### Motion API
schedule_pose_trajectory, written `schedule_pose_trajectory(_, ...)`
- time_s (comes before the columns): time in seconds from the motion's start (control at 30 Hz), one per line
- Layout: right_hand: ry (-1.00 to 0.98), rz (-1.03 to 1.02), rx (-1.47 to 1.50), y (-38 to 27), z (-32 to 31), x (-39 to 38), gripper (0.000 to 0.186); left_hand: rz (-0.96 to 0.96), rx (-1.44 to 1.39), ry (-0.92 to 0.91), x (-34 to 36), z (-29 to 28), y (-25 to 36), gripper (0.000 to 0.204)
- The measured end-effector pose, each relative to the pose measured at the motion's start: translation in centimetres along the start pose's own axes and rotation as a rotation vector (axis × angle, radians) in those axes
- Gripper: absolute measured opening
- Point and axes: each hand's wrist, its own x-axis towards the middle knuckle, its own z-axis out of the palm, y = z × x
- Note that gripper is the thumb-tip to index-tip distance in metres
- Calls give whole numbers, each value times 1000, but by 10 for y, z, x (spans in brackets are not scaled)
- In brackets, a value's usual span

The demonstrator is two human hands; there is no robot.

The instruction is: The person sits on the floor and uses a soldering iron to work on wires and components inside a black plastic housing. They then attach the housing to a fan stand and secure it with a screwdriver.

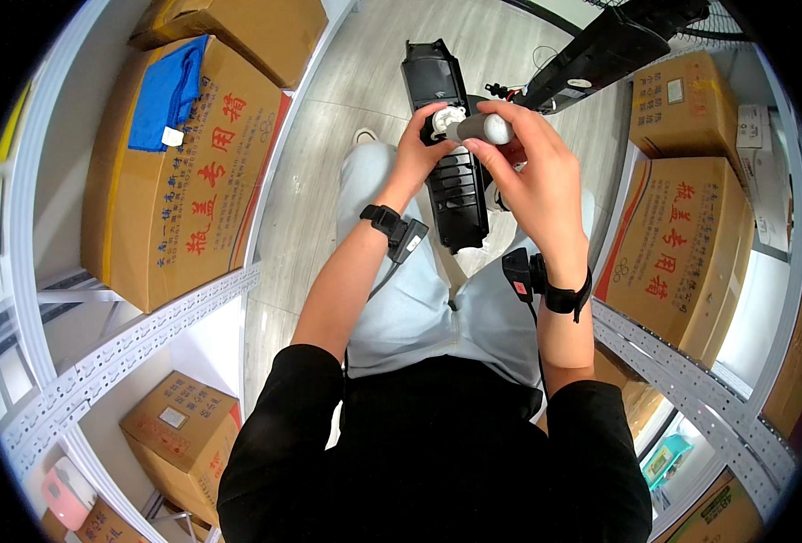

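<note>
Right hand (pixel 535 167) grips a grey cylinder (pixel 484 128), fingers closed round it, its long axis pointing left into the white fitting (pixel 446 119). Left hand (pixel 422 149) pinches that fitting against the long black housing (pixel 446 145) above the lap.

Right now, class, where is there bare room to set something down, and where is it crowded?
Bare floor lies between the left shelf rail and the black slatted part. It is crowded at the part's top, where the left hand and right hand work, and on the box-filled shelves.
</note>
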Motion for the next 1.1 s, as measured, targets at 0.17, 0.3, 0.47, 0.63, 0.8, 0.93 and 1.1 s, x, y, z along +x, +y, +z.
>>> schedule_pose_trajectory(0.17,24,-39,11,-1,-4,-3,35,11,-14,9,-1,1,6,65)
schedule_pose_trajectory(0.3,177,21,26,-10,-19,-10,35,58,69,6,-1,-1,2,66)
schedule_pose_trajectory(0.47,468,70,138,-4,-40,-9,33,150,139,40,0,2,5,64)
schedule_pose_trajectory(0.63,580,96,113,17,-44,-11,33,179,52,24,2,1,3,65)
schedule_pose_trajectory(0.8,550,115,-15,28,-40,-17,34,178,91,0,-2,5,11,68)
schedule_pose_trajectory(0.93,529,138,14,27,-37,-18,33,215,168,-19,-2,3,9,69)
schedule_pose_trajectory(1.1,505,158,11,32,-38,-20,34,192,81,-31,-1,2,2,69)
